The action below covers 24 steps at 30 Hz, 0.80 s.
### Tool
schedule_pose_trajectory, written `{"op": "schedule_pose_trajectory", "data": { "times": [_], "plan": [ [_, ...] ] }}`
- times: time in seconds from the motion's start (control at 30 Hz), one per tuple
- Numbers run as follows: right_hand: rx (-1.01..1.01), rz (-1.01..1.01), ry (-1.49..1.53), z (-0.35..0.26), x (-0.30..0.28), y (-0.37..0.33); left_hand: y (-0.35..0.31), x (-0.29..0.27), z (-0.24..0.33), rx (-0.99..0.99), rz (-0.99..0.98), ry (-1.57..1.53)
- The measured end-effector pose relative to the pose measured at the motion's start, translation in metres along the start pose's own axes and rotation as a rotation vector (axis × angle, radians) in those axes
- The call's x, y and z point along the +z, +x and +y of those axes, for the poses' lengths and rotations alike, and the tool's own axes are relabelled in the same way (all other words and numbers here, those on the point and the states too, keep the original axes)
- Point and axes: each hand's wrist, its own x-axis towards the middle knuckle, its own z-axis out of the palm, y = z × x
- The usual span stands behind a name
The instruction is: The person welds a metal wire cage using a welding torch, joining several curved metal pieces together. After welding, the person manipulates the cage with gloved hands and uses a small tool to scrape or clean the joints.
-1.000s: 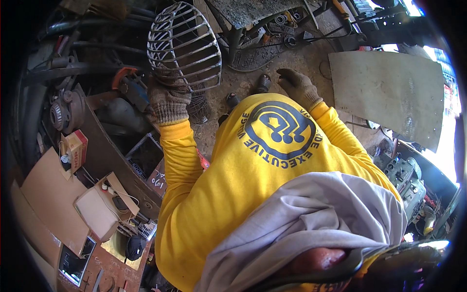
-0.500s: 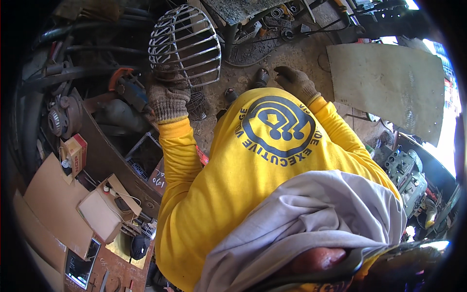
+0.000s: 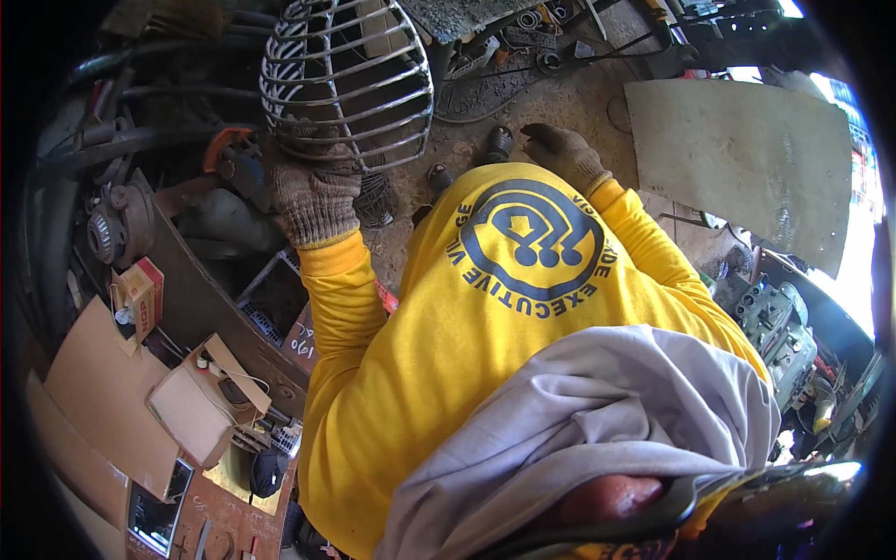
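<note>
A person in a yellow long-sleeved shirt (image 3: 504, 271), a grey cloth (image 3: 597, 401) draped about the head and shoulders, grips a rounded, open cage of silvery curved metal bars (image 3: 332, 82) with the left hand (image 3: 317, 191) in a cluttered workshop. The hand, in a brown knitted glove, is closed around the cage's lower end, and the cage extends forward from it, ahead and to the person's left. The right hand (image 3: 567, 157), gloved alike, hangs free with fingers loosely extended, its palm hidden from view, near a dark sandalled foot (image 3: 499, 142) on the stained floor (image 3: 560, 107).

A tangle of thin dark wire (image 3: 376, 203) lies beneath the cage; a blue tool with an orange curved handle (image 3: 233, 157) appears just left of the gripping hand. At right stand a large grey-green flat sheet (image 3: 737, 168) and a grey metal machine casing (image 3: 782, 345). Brown cardboard (image 3: 112, 392) partly covers a reddish-brown tabletop (image 3: 210, 509) at lower left.
</note>
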Motion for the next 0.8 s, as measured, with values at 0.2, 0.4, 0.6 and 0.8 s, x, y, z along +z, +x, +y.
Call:
{"op": "schedule_pose_trajectory", "data": {
  "times": [0.2,0.4,0.6,0.8],
  "plan": [
    [-0.034,0.013,-0.038,0.001,0.000,0.007,0.001,0.048,-0.016,0.093,0.211,0.207],
    [-0.040,0.002,0.000,0.003,0.001,0.010,-0.004,0.051,-0.015,0.076,0.044,0.168],
    [-0.033,0.019,0.031,0.006,0.001,0.009,0.005,0.042,-0.007,0.110,0.158,0.216],
    [-0.139,0.359,0.206,-0.007,-0.015,0.009,0.032,-0.033,0.013,0.406,0.219,1.251]
  ]
}}
